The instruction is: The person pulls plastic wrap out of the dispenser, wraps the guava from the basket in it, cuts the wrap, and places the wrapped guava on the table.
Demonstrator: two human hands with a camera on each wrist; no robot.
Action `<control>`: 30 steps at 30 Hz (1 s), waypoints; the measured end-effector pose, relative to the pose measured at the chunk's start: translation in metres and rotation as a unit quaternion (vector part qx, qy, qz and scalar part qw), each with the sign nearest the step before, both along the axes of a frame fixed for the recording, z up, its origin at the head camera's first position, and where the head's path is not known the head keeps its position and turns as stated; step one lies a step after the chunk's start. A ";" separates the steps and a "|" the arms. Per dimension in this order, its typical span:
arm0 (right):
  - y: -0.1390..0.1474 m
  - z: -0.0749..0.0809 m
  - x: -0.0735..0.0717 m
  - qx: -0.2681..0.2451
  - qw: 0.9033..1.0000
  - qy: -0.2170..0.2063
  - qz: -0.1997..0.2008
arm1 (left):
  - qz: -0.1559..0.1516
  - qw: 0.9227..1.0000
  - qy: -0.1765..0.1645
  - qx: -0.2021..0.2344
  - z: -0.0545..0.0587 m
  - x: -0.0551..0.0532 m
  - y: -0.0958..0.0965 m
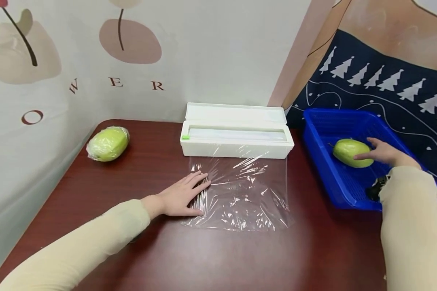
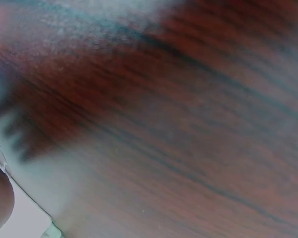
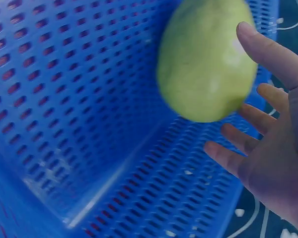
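A sheet of clear plastic wrap [image 1: 240, 198] lies on the table, drawn from a white dispenser box [image 1: 236, 150] whose lid stands raised. With fingers spread flat, my left hand [image 1: 180, 196] rests on the sheet's left edge. In the blue basket [image 1: 318, 169] on the right lies a green melon [image 1: 344, 150]. My right hand [image 1: 384, 153] reaches over that basket, thumb and fingers apart beside the melon. The right wrist view shows the melon [image 3: 203, 64] near the fingertips of this hand [image 3: 273, 144], not gripped; whether they touch is unclear.
Another green melon [image 1: 109, 144], covered in clear film, sits at the table's far left. A green slider [image 1: 185, 137] is on the box's left end. Behind the table [image 1: 240, 258] hangs a printed cloth [image 1: 211, 52]. The left wrist view is mostly blurred tabletop.
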State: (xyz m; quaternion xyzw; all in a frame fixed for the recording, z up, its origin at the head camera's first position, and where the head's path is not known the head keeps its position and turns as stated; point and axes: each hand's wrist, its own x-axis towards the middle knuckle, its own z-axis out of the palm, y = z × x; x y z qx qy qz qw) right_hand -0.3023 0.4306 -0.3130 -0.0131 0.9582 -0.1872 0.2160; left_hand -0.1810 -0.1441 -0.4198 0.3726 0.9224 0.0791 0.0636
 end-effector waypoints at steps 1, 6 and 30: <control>0.002 -0.003 0.002 0.002 1.000 -0.001 0.001 | -0.001 1.000 -0.001 -0.001 -0.001 0.000 0.001; 0.008 -0.010 0.009 0.009 1.000 0.004 -0.006 | -0.005 1.000 0.000 0.004 -0.003 0.001 0.002; 0.014 -0.011 0.020 -0.232 0.949 0.114 -0.181 | -0.015 1.000 0.000 0.002 0.004 0.000 0.006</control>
